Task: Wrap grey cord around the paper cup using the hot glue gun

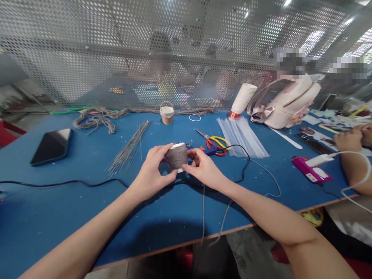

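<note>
A white cup wrapped in grey cord (177, 156) is held above the blue table, tilted slightly. My left hand (153, 166) grips its left side, with the thumb near the bottom. At the right side, the fingers and thumb of my right hand (202, 167) pinch the cup near its lower edge. Grey cord (204, 213) hangs down below my right hand over the table edge. Just behind the hands lie scissors with red handles (216, 148), a yellow-handled tool (220, 140) and a blue tool (209, 150), partly hidden by my right hand.
On the blue table (58, 217) are a phone (52, 146), thin wires (129, 147), a cord bundle (97, 118), a small basket (167, 113), clear strips (242, 136), stacked cups (243, 100), a backpack (286, 102) and a purple power strip (311, 170). Another person's arm rests at right.
</note>
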Available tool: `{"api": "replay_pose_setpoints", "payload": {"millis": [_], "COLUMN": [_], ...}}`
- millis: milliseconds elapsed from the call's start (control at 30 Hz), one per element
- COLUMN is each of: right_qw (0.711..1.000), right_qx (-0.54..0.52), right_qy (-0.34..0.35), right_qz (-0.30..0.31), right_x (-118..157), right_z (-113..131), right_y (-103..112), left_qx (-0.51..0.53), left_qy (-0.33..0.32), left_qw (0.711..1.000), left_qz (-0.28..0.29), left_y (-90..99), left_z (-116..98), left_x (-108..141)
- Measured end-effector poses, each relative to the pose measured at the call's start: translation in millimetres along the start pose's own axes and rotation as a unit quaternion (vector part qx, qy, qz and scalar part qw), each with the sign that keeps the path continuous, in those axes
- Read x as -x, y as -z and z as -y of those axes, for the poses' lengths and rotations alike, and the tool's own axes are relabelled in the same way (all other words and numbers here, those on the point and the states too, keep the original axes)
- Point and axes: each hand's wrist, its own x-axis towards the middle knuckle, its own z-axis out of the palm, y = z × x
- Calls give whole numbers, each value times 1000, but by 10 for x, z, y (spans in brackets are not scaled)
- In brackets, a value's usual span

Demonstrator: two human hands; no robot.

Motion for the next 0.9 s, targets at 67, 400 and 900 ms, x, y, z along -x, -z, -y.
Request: {"api": "replay_pose_setpoints", "payload": {"millis": [67,400,900], "right_qw": [1000,1000,999], "right_qx": [-2,5,11], "right_qy": [0,-18,-25], "right_qz": [4,21,35], "right_x": [2,-10,19], "right_z": [7,-2,47], "right_y": [11,40,25], "left_qx": [-17,36,56], "left_qy": [-8,57,110], "left_qw": [1000,998,992], "left_qz": [1,-5,-7], "left_y": [0,1,-34], "left_z": [18,-21,-51], "left_x": [-7,-19,-22]}}
